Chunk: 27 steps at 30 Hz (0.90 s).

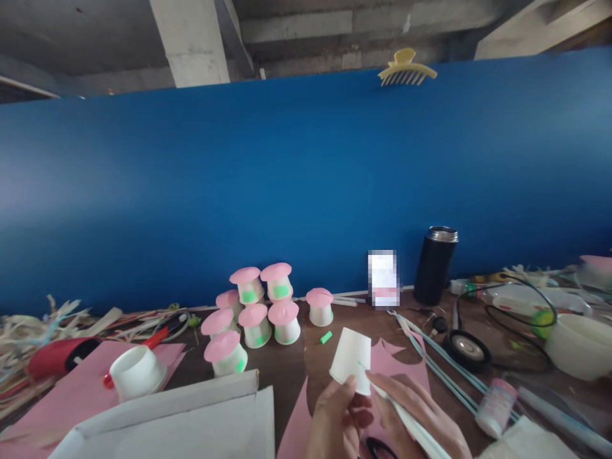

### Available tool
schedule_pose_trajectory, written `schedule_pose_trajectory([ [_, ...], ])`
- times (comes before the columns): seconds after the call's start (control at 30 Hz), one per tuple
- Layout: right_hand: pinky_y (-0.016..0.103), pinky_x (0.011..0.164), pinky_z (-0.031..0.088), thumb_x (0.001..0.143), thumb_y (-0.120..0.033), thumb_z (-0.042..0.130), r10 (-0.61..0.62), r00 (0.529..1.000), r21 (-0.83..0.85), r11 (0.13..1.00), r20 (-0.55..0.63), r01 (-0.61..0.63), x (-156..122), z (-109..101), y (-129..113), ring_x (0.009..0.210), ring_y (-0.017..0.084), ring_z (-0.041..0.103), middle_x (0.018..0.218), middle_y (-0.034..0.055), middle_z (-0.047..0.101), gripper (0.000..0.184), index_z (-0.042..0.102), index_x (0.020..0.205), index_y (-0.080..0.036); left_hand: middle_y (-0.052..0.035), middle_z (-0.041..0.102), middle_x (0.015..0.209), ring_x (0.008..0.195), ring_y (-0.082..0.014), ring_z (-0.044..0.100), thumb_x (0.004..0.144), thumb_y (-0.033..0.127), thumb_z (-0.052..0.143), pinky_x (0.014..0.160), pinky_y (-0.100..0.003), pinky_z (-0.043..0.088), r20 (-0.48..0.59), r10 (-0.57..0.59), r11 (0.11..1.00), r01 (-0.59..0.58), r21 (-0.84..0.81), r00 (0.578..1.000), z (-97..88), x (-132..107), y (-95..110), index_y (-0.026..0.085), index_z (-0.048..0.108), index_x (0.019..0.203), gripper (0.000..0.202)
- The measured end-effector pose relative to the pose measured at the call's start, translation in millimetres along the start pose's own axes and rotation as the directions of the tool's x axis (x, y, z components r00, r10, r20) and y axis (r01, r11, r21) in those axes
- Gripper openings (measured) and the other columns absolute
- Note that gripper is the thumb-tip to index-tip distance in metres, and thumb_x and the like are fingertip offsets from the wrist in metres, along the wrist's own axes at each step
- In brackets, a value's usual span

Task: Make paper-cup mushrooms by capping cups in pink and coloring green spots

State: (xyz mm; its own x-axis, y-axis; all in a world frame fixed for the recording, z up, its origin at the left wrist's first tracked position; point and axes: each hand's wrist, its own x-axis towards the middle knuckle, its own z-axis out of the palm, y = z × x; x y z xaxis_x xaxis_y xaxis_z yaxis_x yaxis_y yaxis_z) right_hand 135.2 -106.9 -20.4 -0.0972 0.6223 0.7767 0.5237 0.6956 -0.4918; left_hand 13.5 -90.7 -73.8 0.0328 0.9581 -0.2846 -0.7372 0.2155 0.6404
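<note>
My left hand (335, 414) grips a white paper cup (351, 356) near its lower edge, the cup tilted over the table. My right hand (425, 408) is closed round a white marker (406, 422), its tip on the cup's side where a short green line shows. A small green marker cap (326, 337) lies on the table beyond the cup. Cut pink paper (396, 357) with curved gaps is spread beneath my hands. To the left, several upturned paper cups with pink paper tops (255, 325) and green patches are grouped, some stacked; one similar cup (320, 307) stands apart.
On the left are a white box (176, 421), another white cup (136, 373) and pink sheets (71, 401). A black flask (435, 264), a roll of black-rimmed tape (467, 349), light-blue strips (444, 366) and a small bottle (497, 408) occupy the right. A blue partition (306, 178) rises behind.
</note>
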Motion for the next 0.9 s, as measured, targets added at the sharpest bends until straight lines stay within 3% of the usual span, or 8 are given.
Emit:
schedule_pose_trajectory([
  [0.2,0.022,0.075,0.057,0.086,-0.030,0.055,-0.121,0.983,-0.037,0.991,0.141,0.128,2,-7,4,0.087,0.017,0.070,0.095,0.0062,0.072,0.031,0.062,0.115,-0.021,-0.0071,0.065,0.069,0.065,-0.0167,0.056,0.058,0.049,0.077,0.062,-0.028,0.039,0.018,0.055,0.993,-0.056,0.100,0.998,3.3,-5,0,0.010,0.070,0.090,0.051],
  [0.47,0.019,0.065,0.057,0.087,-0.020,0.051,-0.205,0.978,-0.055,0.977,0.045,0.207,10,-7,0,0.073,0.014,0.071,0.082,0.0042,0.074,0.018,0.069,0.091,-0.019,-0.0051,0.062,0.060,0.058,-0.0168,0.055,0.064,0.052,0.071,0.062,-0.029,0.040,-0.016,0.120,0.908,-0.103,0.407,0.993,6.8,-15,9,0.014,0.064,0.060,0.039],
  [0.67,0.021,0.067,0.057,0.087,-0.022,0.053,-0.166,0.986,-0.058,0.984,0.021,0.167,7,-7,2,0.073,0.014,0.071,0.081,0.0034,0.073,0.016,0.067,0.093,-0.019,-0.0048,0.061,0.063,0.062,-0.0185,0.057,0.074,0.048,0.061,0.064,-0.029,0.040,0.020,0.183,0.814,-0.163,0.557,0.983,11.0,-22,14,0.015,0.066,0.064,0.035],
  [0.9,0.022,0.068,0.057,0.085,-0.020,0.056,-0.138,0.990,-0.045,0.989,0.021,0.139,2,-6,7,0.073,0.013,0.069,0.083,0.0026,0.072,0.019,0.063,0.103,-0.018,-0.0050,0.062,0.064,0.064,-0.0195,0.056,0.075,0.049,0.060,0.065,-0.029,0.040,0.039,0.219,0.755,-0.195,0.627,0.975,12.6,-25,18,0.017,0.066,0.060,0.036],
])
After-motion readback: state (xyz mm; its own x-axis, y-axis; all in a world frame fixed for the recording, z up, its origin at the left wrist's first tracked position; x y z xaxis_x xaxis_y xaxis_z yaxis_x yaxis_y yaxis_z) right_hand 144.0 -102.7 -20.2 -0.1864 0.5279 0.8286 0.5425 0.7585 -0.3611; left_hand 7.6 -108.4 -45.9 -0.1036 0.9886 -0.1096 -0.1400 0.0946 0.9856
